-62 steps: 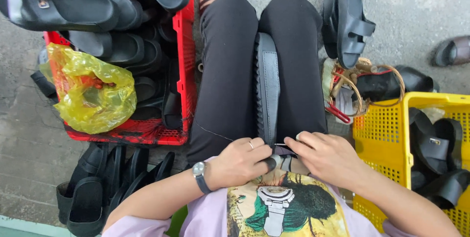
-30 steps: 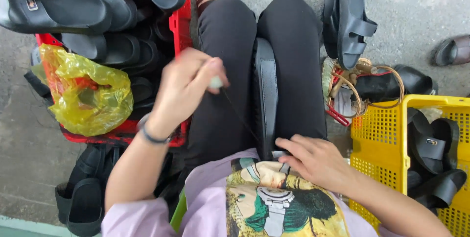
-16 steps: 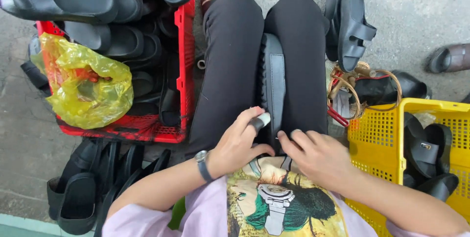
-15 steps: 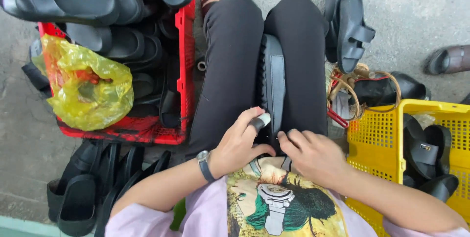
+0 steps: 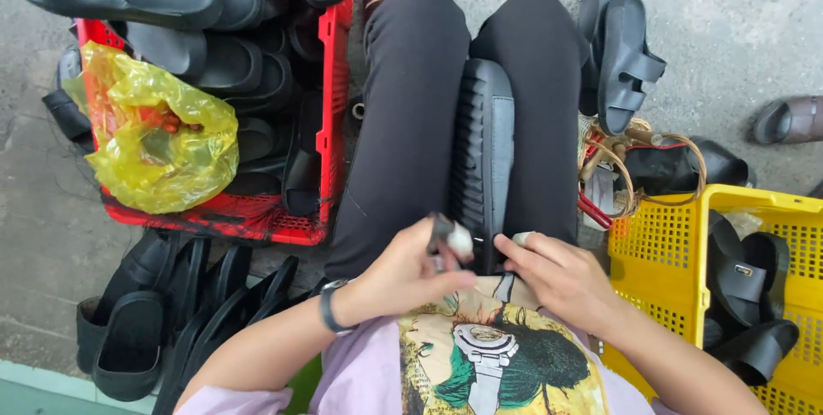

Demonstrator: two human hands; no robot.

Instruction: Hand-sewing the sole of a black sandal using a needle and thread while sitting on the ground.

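Sole (image 5: 484,158) at 12 o'clock between our knees: left hand (image 5: 403,273) pinches needle, right hand (image 5: 561,278) grips heel; we should pull straight.

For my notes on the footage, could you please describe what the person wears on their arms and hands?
Both hands, left hand and right hand, are bare, without gloves. A dark band wristwatch circles the left wrist. Both forearms are uncovered; short lilac sleeves show only near the frame's bottom.

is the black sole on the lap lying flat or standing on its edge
On its edge: the sole stands wedged between the thighs, ribbed tread facing left, with the left hand and right hand at its near end.
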